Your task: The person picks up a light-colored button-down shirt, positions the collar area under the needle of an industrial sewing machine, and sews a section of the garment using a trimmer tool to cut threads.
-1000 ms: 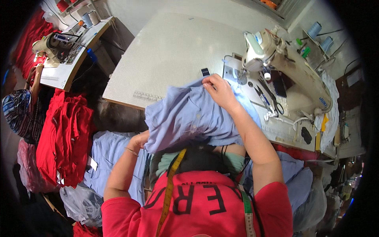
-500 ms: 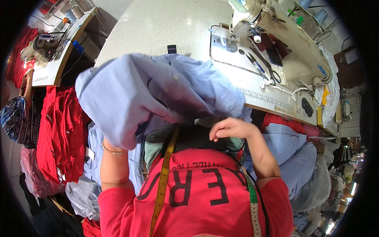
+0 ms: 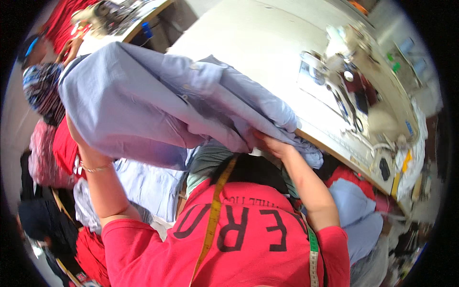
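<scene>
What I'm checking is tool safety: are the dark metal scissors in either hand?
No, the scissors lie on the white tabletop beside the beige sewing machine.

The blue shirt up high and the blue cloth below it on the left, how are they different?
The blue shirt is held up; the blue cloth lies lower. The shirt billows in big folds, while the cloth looks flatter. The shirt hides part of the cloth. Both are light blue.

Lt-blue shirt (image 3: 119,100), red tee (image 3: 258,225) w/ blk letters (image 3: 278,248), yel. tape (image 3: 213,217), multicol. patterned co-worker top (image 3: 43,88)
</scene>
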### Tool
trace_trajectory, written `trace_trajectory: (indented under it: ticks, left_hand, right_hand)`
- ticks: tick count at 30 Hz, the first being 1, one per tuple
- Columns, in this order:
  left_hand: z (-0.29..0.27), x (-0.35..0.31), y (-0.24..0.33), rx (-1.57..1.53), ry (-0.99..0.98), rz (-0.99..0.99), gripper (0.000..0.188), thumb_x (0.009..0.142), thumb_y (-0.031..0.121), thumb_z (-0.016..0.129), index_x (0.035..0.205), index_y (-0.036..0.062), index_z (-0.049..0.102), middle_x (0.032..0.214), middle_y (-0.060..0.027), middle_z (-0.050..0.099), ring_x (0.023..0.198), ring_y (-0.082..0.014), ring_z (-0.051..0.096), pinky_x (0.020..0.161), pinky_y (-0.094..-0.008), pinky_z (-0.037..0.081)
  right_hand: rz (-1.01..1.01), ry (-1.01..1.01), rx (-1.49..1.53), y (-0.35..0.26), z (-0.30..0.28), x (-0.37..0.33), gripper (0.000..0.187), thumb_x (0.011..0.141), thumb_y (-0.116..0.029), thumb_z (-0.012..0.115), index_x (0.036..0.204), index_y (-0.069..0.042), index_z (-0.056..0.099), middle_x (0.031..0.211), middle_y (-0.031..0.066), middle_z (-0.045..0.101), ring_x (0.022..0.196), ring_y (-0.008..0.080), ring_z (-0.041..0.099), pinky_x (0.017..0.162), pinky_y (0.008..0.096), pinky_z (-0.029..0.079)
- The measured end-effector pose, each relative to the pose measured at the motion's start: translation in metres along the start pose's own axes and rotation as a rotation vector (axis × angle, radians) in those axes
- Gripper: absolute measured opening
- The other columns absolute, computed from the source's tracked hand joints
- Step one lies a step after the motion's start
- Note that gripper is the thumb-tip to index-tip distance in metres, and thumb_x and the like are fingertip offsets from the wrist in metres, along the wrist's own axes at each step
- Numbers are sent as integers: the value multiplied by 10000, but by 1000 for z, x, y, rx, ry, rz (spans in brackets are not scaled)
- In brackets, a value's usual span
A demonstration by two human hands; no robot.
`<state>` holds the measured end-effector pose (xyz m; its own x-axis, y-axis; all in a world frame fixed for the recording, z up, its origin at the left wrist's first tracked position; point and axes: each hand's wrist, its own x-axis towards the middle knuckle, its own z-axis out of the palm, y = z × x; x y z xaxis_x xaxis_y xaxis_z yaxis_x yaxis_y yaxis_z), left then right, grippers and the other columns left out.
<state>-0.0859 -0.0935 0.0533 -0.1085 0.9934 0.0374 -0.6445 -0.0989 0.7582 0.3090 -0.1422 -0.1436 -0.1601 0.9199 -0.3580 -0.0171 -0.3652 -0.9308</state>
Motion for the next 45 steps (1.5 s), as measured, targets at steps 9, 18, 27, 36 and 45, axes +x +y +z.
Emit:
trace_trajectory:
  ticks: [9,18,27,36,45]
  left_hand:
    - [-159,-76,136,1070,148,-398,325,908,274,576,1138,45,585,947,-23,624,851,-85,574,733,-247,479]
    - [-180,-139,276,1461,525,-150,404,890,345,578,1158,43,581,1000,-28,596,926,-122,544,839,-248,414]
    - [-163,-264,179,1543,654,-466,392,861,217,586,1166,-27,543,1114,-85,571,1020,-156,517,900,-279,394]
    - [-314,-367,-111,1140,763,-845,587,754,287,737,1229,15,525,1034,-121,616,865,-214,589,760,-309,480]
    - [-287,-324,-147,1852,646,-225,412,785,167,656,1137,-5,530,1112,-220,537,1018,-364,516,887,-415,425]
  right_hand:
    - [-213,-390,145,-217,5,-6,440,949,-342,480,1146,47,541,1114,145,609,1002,210,604,873,334,488]
    - [-133,-718,279,-255,213,163,374,859,-264,640,1122,-14,549,1108,132,618,1046,236,582,947,383,446]
    - [75,-662,-264,-126,206,183,377,794,-315,704,1090,-104,606,972,10,635,850,123,576,761,301,462]
    - [-85,-328,-644,102,132,239,391,789,-170,651,1118,19,557,986,116,627,909,207,579,816,313,447]
    - [-705,-407,-994,87,154,201,489,713,-54,649,1183,-69,514,1211,198,473,1159,367,441,987,415,366]
